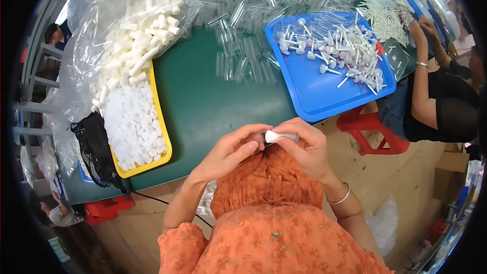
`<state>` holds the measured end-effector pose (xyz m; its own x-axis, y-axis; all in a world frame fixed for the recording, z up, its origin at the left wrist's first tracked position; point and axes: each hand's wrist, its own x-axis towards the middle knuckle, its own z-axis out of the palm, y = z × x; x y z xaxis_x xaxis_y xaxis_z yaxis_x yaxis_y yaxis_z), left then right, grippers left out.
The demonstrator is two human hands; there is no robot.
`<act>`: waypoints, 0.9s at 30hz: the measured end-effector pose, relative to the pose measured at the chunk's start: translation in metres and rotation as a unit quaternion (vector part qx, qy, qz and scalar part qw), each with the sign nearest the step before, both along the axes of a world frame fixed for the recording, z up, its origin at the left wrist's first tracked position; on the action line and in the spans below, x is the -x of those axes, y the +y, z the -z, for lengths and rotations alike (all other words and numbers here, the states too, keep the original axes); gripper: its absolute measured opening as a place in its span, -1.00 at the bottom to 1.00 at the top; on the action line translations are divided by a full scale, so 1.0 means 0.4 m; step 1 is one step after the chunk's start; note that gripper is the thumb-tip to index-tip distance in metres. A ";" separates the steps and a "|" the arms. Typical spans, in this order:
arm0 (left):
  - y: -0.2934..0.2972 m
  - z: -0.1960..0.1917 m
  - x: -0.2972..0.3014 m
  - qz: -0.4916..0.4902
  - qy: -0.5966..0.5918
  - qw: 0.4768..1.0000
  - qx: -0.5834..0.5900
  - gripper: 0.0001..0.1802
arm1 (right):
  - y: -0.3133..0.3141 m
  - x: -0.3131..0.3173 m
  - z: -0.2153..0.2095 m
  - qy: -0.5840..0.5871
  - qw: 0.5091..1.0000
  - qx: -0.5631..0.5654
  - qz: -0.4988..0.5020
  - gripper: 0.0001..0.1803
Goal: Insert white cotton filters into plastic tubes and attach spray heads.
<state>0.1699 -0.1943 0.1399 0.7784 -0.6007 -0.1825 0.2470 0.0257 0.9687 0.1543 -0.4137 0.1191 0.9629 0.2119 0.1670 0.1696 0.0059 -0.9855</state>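
Observation:
Close to my body, just past the table's near edge, my right hand (308, 147) pinches a small white tube-shaped piece (281, 137) between thumb and fingers. The piece lies sideways, and its flared white end points toward my left hand (236, 147). The fingers of that hand are curled together right by the flared end. Whatever they may hold is too small and hidden to make out. To the right, a blue tray (319, 96) carries many white-stemmed pieces (350, 53) with pale, rounded heads.
A yellow tray (165, 142) at left holds white caps (134, 127), beside a bag of white foam cylinders (152, 30). Clear tubes (243, 56) are heaped across the green table (203, 91). At right, a co-worker (431, 86) sits near a red stool (375, 134). A black mesh bag (94, 147) lies left.

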 end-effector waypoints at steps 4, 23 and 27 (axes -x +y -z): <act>0.024 0.015 0.008 0.038 -0.005 0.999 -0.035 -0.60 | 0.002 0.008 0.006 0.010 1.000 0.015 -0.012 -0.82; 0.042 -0.012 0.022 0.005 -0.071 0.981 -0.179 -0.76 | -0.027 -0.027 -0.045 -0.043 0.991 0.124 -0.027 -0.71; 0.025 0.015 0.046 0.031 -0.042 0.985 -0.162 -0.76 | 0.000 0.022 0.010 0.031 0.990 0.070 -0.117 -0.75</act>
